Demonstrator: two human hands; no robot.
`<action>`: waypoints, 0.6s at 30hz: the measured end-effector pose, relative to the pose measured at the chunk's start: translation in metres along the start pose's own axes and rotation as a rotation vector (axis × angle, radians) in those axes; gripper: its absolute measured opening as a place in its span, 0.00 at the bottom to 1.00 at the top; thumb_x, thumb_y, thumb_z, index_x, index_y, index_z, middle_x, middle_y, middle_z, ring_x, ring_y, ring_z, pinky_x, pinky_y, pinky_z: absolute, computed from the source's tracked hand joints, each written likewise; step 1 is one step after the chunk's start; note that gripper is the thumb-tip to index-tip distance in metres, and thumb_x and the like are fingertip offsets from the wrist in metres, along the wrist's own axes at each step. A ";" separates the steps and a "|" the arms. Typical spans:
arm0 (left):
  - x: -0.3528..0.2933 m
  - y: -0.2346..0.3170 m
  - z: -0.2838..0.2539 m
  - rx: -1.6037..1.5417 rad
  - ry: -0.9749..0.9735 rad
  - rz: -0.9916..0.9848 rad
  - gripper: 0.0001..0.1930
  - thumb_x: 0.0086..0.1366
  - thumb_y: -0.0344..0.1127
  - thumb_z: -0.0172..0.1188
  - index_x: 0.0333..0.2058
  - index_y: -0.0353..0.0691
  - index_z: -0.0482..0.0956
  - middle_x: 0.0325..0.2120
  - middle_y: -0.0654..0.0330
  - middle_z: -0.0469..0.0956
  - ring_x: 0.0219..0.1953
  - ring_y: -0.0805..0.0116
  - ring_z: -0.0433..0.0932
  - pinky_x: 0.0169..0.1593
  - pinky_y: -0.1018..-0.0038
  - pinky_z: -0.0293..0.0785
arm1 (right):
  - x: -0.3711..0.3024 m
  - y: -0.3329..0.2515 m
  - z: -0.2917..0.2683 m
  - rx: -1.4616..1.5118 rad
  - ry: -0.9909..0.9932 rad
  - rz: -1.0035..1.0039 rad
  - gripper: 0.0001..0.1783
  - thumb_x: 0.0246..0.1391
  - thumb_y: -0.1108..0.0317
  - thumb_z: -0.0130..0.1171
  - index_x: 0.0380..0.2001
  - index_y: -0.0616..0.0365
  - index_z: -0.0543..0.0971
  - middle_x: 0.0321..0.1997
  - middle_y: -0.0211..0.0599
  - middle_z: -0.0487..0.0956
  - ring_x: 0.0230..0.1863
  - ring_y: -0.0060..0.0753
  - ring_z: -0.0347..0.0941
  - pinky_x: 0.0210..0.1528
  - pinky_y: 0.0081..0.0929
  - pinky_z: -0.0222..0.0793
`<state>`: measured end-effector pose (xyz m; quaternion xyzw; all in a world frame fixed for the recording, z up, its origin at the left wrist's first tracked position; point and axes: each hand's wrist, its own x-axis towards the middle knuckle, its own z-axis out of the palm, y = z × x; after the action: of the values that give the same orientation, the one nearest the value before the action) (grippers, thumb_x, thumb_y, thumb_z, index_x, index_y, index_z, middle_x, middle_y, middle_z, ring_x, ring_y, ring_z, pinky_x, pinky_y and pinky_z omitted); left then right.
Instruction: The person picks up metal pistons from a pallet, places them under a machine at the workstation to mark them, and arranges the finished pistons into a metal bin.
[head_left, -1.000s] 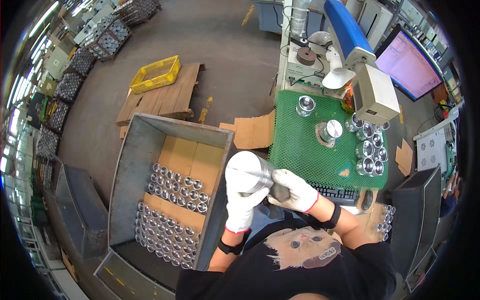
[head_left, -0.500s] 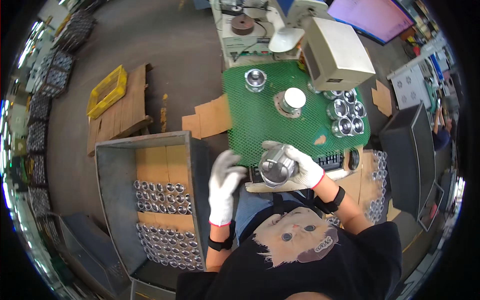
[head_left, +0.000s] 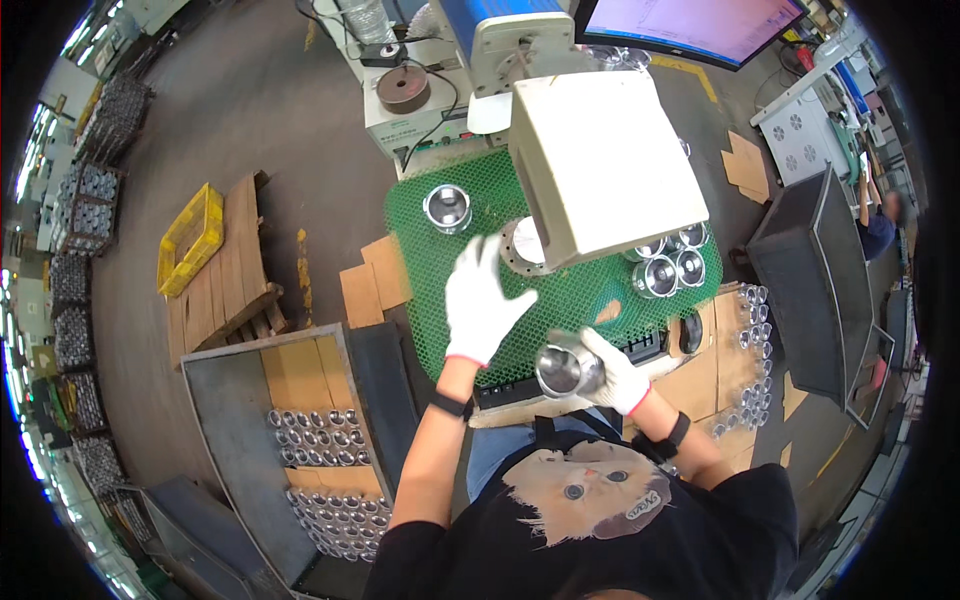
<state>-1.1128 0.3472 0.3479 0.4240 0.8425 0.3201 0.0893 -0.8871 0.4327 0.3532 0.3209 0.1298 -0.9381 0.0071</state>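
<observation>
My right hand (head_left: 617,377), in a white glove, grips a shiny metal piston (head_left: 560,370) tilted above the mat's front edge. Over the green mesh mat (head_left: 430,285), my gloved left hand (head_left: 480,305) reaches forward, empty, thumb and fingers apart. Its fingertips are close to a round metal fixture (head_left: 512,258), on which a white-topped round part (head_left: 528,242) sits, half hidden by the beige box-shaped cover (head_left: 612,165). Another piston (head_left: 447,209) stands on the mat's far left. To the right, several pistons (head_left: 657,277) are grouped, partly behind the cover.
A grey metal bin (head_left: 215,400) at left holds rows of pistons on cardboard. More pistons (head_left: 755,340) stand on cardboard at right. A keyboard (head_left: 645,347) and a mouse (head_left: 690,334) lie along the front edge. A monitor (head_left: 690,25) and a brown disc (head_left: 403,90) are at the back.
My left hand has moved forward from beside the held piston to near the fixture, its fingers spreading. The right hand keeps the piston, now slightly lower. The whole view has shifted.
</observation>
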 end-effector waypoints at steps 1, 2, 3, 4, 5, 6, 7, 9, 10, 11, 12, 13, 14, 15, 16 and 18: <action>0.022 0.009 0.012 -0.155 -0.026 -0.003 0.49 0.44 0.48 0.77 0.64 0.40 0.64 0.62 0.41 0.65 0.61 0.41 0.69 0.62 0.53 0.70 | -0.007 0.003 -0.016 0.012 0.044 -0.001 0.35 0.67 0.47 0.54 0.66 0.62 0.65 0.62 0.50 0.73 0.63 0.47 0.71 0.68 0.48 0.67; 0.033 0.008 0.030 -0.281 -0.080 -0.038 0.45 0.49 0.46 0.74 0.64 0.41 0.63 0.63 0.41 0.65 0.61 0.42 0.69 0.60 0.53 0.72 | -0.014 0.004 -0.029 0.021 0.081 0.006 0.34 0.67 0.47 0.55 0.66 0.61 0.67 0.62 0.49 0.74 0.62 0.46 0.72 0.67 0.47 0.68; 0.037 -0.028 0.074 -0.078 0.011 0.067 0.41 0.52 0.45 0.72 0.63 0.40 0.65 0.60 0.41 0.67 0.59 0.42 0.71 0.59 0.54 0.73 | -0.019 0.003 -0.030 0.016 0.069 0.053 0.33 0.67 0.48 0.55 0.65 0.61 0.68 0.62 0.48 0.74 0.60 0.44 0.74 0.66 0.47 0.69; 0.052 -0.027 0.087 0.108 0.062 0.194 0.37 0.55 0.44 0.70 0.61 0.40 0.66 0.57 0.42 0.69 0.57 0.42 0.73 0.58 0.54 0.74 | -0.027 0.001 -0.030 0.047 0.144 0.042 0.30 0.68 0.50 0.54 0.64 0.61 0.69 0.61 0.47 0.75 0.58 0.43 0.76 0.64 0.47 0.71; 0.053 -0.031 0.093 0.107 0.060 0.195 0.37 0.55 0.44 0.70 0.61 0.40 0.66 0.57 0.42 0.69 0.57 0.42 0.73 0.58 0.54 0.74 | -0.030 -0.002 -0.034 0.051 0.159 0.043 0.30 0.68 0.51 0.54 0.63 0.60 0.70 0.60 0.46 0.76 0.58 0.42 0.76 0.63 0.46 0.72; 0.051 -0.037 0.096 -0.012 -0.012 0.104 0.32 0.57 0.42 0.67 0.59 0.39 0.68 0.54 0.43 0.72 0.54 0.43 0.75 0.57 0.55 0.75 | -0.032 -0.007 -0.037 0.051 0.170 0.048 0.29 0.67 0.52 0.54 0.63 0.60 0.70 0.60 0.46 0.76 0.59 0.41 0.76 0.63 0.45 0.72; 0.055 -0.028 0.095 -0.143 -0.104 0.029 0.28 0.60 0.41 0.65 0.57 0.39 0.70 0.50 0.44 0.74 0.50 0.43 0.77 0.55 0.56 0.76 | -0.034 -0.015 -0.038 0.013 0.151 0.002 0.29 0.67 0.53 0.56 0.64 0.59 0.69 0.60 0.44 0.76 0.59 0.41 0.75 0.63 0.44 0.72; 0.050 -0.051 0.095 -0.398 0.011 -0.109 0.28 0.59 0.43 0.66 0.55 0.39 0.71 0.48 0.44 0.74 0.49 0.43 0.78 0.54 0.56 0.77 | -0.020 -0.033 -0.034 -0.171 0.125 -0.061 0.30 0.65 0.57 0.59 0.64 0.58 0.67 0.60 0.43 0.76 0.58 0.40 0.76 0.62 0.42 0.72; 0.047 -0.061 0.092 -0.661 0.127 -0.236 0.27 0.58 0.44 0.68 0.53 0.39 0.72 0.46 0.45 0.75 0.47 0.42 0.79 0.53 0.57 0.77 | -0.006 -0.042 -0.025 -0.323 0.097 -0.139 0.33 0.60 0.58 0.64 0.63 0.60 0.67 0.58 0.43 0.77 0.55 0.37 0.78 0.60 0.40 0.73; 0.049 -0.034 0.074 -0.548 0.125 -0.278 0.34 0.53 0.47 0.74 0.55 0.40 0.72 0.47 0.46 0.75 0.48 0.44 0.79 0.52 0.57 0.77 | 0.006 -0.055 -0.026 -0.529 0.161 -0.248 0.36 0.57 0.58 0.67 0.64 0.60 0.66 0.57 0.42 0.77 0.54 0.37 0.77 0.59 0.39 0.74; 0.041 -0.026 0.059 -0.677 0.209 -0.318 0.42 0.46 0.49 0.79 0.58 0.41 0.71 0.47 0.48 0.76 0.49 0.48 0.79 0.53 0.59 0.77 | 0.021 -0.066 -0.022 -0.748 0.198 -0.342 0.39 0.55 0.58 0.69 0.65 0.60 0.65 0.56 0.42 0.78 0.54 0.38 0.77 0.58 0.38 0.75; 0.033 -0.013 0.039 -0.569 0.220 -0.294 0.43 0.45 0.49 0.79 0.59 0.41 0.70 0.48 0.48 0.76 0.49 0.49 0.79 0.53 0.59 0.77 | 0.042 -0.078 -0.033 -1.148 0.337 -0.448 0.45 0.52 0.57 0.71 0.68 0.59 0.61 0.57 0.42 0.77 0.54 0.39 0.77 0.58 0.40 0.75; 0.020 -0.008 0.017 -0.451 0.244 -0.278 0.45 0.45 0.48 0.80 0.60 0.41 0.69 0.48 0.48 0.76 0.50 0.51 0.78 0.54 0.60 0.77 | 0.064 -0.087 -0.039 -1.553 0.459 -0.542 0.51 0.49 0.55 0.73 0.70 0.58 0.58 0.58 0.41 0.77 0.55 0.41 0.77 0.57 0.42 0.75; -0.001 -0.011 0.002 -0.445 0.264 -0.288 0.45 0.45 0.49 0.80 0.60 0.40 0.69 0.49 0.47 0.76 0.50 0.51 0.78 0.54 0.60 0.76 | 0.078 -0.093 -0.021 -1.871 0.398 -0.587 0.47 0.54 0.52 0.67 0.71 0.56 0.57 0.61 0.42 0.75 0.57 0.43 0.75 0.60 0.45 0.73; -0.025 -0.016 -0.008 -0.439 0.283 -0.295 0.45 0.45 0.49 0.79 0.61 0.40 0.69 0.50 0.47 0.76 0.51 0.52 0.78 0.55 0.61 0.76 | 0.092 -0.097 -0.002 -2.187 0.323 -0.633 0.44 0.60 0.49 0.61 0.72 0.55 0.55 0.64 0.42 0.73 0.59 0.45 0.74 0.62 0.47 0.72; -0.075 -0.035 -0.011 -0.459 0.254 -0.403 0.46 0.44 0.49 0.80 0.60 0.39 0.70 0.50 0.47 0.77 0.50 0.53 0.79 0.55 0.61 0.77 | 0.133 -0.095 -0.009 -1.750 0.050 -0.816 0.46 0.52 0.57 0.68 0.71 0.52 0.59 0.65 0.45 0.71 0.63 0.47 0.70 0.65 0.45 0.67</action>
<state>-1.0935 0.2687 0.3259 0.1742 0.8198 0.5277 0.1383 -0.9967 0.5365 0.2882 0.1522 0.8846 -0.4325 -0.0854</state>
